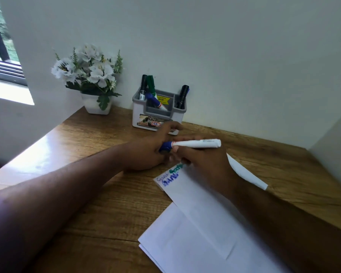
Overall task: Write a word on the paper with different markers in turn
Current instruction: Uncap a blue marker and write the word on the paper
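On my feed the marker (pixel 195 144) I hold has a white barrel with a blue cap (pixel 165 146) and a thin red band where the two meet. The paper (pixel 201 223) is white, carrying one word in faint thin ink, one in green and one in blue (pixel 170 181). The desk (pixel 106 194) is warm brown with darker wood grain. The organizer (pixel 158 113) is white with a grey rim and a yellow sticker (pixel 161 99); in it I see black, green and blue markers. The flowers (pixel 87 67) are white with green leaves, in a white pot (pixel 96 105). The wall (pixel 224 46) is pale off-white.
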`<act>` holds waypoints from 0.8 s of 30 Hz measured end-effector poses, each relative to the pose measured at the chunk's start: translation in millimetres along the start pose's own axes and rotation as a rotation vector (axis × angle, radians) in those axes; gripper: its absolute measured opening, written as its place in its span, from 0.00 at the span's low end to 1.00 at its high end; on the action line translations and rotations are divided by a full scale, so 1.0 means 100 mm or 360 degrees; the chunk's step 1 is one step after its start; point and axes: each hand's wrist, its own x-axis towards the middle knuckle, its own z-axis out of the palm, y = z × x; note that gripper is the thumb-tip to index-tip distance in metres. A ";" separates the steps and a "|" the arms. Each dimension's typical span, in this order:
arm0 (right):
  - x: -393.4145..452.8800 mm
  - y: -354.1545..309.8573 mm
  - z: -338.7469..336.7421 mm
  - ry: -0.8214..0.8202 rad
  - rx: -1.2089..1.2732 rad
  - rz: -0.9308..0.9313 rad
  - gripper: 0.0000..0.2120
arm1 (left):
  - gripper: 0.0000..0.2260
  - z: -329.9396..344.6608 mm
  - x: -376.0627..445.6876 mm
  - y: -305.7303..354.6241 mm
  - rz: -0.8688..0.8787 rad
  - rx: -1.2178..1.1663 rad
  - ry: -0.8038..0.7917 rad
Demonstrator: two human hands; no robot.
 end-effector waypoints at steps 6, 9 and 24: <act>0.11 0.01 0.19 0.0190 -0.0016 -0.0180 0.04 | 0.32 0.03 0.00 -0.02 -0.0029 -0.0167 0.0135; 0.16 0.09 0.21 0.0119 0.0166 -0.0123 0.06 | 0.34 0.02 -0.02 0.00 0.0025 -0.0226 0.0165; 0.95 -0.73 0.00 -0.0157 -0.1207 -0.1037 0.15 | 0.14 -0.21 0.04 -0.30 -0.0273 -0.0767 0.1725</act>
